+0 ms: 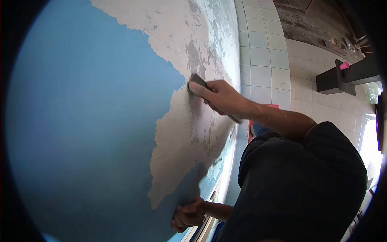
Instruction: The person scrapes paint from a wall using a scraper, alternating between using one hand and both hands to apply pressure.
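Observation:
The wall surface [92,113] is blue on the left, with a large ragged-edged patch [169,141] of pale, greyish-pink surface beside it. My right hand [221,97] is closed around a dark flat tool [196,79], thumb along its wide end, which is at the wall near the edge of the blue. The tool's other end sticks out below my palm. Lower in the view, my left hand [189,213] is close to the blue wall, its fingers curled in. What it holds, if anything, is hidden.
Pale tiles [260,60] run along the foot of the wall. A red object [272,106] shows partly behind my right forearm. At the upper right are a dark piece of furniture [328,80] and a pink cup [344,65]. My dark shirt fills the lower right.

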The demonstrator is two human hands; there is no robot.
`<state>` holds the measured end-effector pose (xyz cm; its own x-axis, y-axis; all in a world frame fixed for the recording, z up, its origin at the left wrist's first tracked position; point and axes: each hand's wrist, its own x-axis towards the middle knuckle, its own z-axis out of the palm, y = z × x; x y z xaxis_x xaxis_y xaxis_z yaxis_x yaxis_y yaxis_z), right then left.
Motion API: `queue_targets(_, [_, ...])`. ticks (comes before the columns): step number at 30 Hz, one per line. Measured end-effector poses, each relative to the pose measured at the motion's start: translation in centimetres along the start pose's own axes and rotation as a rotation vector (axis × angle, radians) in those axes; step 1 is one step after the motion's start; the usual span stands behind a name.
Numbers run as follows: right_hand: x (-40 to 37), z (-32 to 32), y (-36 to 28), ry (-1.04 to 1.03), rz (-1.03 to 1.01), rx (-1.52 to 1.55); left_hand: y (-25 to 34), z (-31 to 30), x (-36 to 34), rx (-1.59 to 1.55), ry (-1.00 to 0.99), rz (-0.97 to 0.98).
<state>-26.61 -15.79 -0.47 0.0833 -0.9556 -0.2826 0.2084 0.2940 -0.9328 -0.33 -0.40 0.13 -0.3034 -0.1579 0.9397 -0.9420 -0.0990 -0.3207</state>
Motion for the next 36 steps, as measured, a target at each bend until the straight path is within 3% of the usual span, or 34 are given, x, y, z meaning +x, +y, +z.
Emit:
queue_targets(4, [0.8, -0.4, -0.8, 0.076, 0.01, -0.006, 0.0, -0.3, -0.2, 0.025, -0.004, -0.022])
queue_targets(8, [0.3, -0.3, 1.3, -0.002, 0.085, -0.025, 0.2, 0.1, 0.0, 0.001, 0.003, -0.008])
queue_targets(11, [0.8, -0.5, -1.0, 0.061, -0.019, 0.003, -0.2, -0.5, -0.3, -0.003, -0.007, -0.014])
queue_targets(36, [1.4, -0.9, 0.1, 0.049, -0.021, -0.039, 0.3, 0.0, 0.1, 0.02, 0.01, -0.039])
